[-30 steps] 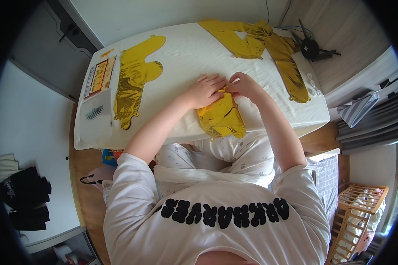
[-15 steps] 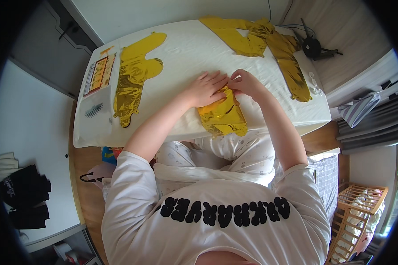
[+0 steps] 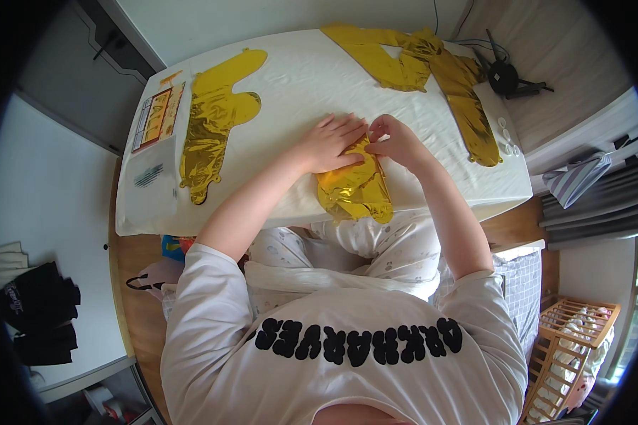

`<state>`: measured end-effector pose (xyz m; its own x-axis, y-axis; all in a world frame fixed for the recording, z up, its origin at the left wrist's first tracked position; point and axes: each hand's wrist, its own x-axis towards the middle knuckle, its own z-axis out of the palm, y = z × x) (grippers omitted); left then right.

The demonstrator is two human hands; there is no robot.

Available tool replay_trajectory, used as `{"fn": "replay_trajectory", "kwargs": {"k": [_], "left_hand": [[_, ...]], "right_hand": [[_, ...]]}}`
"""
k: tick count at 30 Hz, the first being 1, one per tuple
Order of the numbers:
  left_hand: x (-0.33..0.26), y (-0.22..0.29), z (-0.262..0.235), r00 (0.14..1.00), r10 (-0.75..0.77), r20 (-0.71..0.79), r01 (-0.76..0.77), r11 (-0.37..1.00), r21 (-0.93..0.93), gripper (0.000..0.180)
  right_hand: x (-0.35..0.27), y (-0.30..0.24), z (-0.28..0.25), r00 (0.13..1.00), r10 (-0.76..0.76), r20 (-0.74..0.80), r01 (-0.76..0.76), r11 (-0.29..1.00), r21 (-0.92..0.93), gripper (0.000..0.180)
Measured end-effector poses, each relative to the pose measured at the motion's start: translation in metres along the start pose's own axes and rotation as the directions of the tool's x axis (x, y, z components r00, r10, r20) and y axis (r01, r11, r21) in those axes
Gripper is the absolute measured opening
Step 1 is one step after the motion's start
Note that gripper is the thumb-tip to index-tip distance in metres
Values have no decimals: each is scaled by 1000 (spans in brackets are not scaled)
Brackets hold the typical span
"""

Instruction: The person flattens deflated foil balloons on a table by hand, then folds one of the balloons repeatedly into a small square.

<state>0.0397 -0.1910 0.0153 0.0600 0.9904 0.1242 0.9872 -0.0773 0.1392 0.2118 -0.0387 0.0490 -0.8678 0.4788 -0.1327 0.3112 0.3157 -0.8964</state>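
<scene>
A flat gold foil balloon [image 3: 354,190] lies at the near edge of the table, its lower end reaching the edge. My left hand [image 3: 331,145] rests flat on its upper left part, fingers stretched out and pointing away from me. Against the foil's upper right edge, my right hand [image 3: 398,145] has its fingers curled in, with the thumb on the foil. The foil between thumb and fingers is mostly hidden. Another flat gold balloon [image 3: 209,124] lies on the left of the table, and more gold foil balloons [image 3: 397,67] overlap at the far right.
On the left of the white-covered table [image 3: 294,85] lie a printed package [image 3: 157,119] and a clear plastic sheet [image 3: 149,177]. A black router-like device [image 3: 503,76] with cables stands at the right back. Small white rings [image 3: 507,138] lie near the right edge.
My right hand has shifted slightly, its thumb now lower and a little apart from the index finger. The foil's lower end has moved slightly. My left hand stays flat.
</scene>
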Motion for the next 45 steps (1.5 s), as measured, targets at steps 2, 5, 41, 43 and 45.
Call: {"fn": "replay_trajectory", "kwargs": {"k": [2, 5, 41, 43, 45], "left_hand": [[-3, -3, 3, 999, 7, -38, -7, 1000, 6, 80], [-2, -3, 5, 999, 7, -36, -7, 1000, 11, 82], [-5, 1, -9, 998, -18, 61, 19, 1000, -18, 81], [-6, -3, -1, 1000, 7, -30, -8, 999, -33, 83], [-5, -3, -2, 999, 9, -34, -11, 998, -54, 83]], "right_hand": [[-4, -9, 0, 1000, -6, 15, 6, 999, -45, 38], [-12, -15, -4, 1000, -21, 20, 23, 994, -105, 34], [-1, 9, -30, 474, -738, 480, 872, 320, -370, 30], [-3, 10, -29, 481, -731, 484, 870, 327, -370, 31], [-4, 15, -30, 476, -743, 471, 861, 283, -422, 32]]}}
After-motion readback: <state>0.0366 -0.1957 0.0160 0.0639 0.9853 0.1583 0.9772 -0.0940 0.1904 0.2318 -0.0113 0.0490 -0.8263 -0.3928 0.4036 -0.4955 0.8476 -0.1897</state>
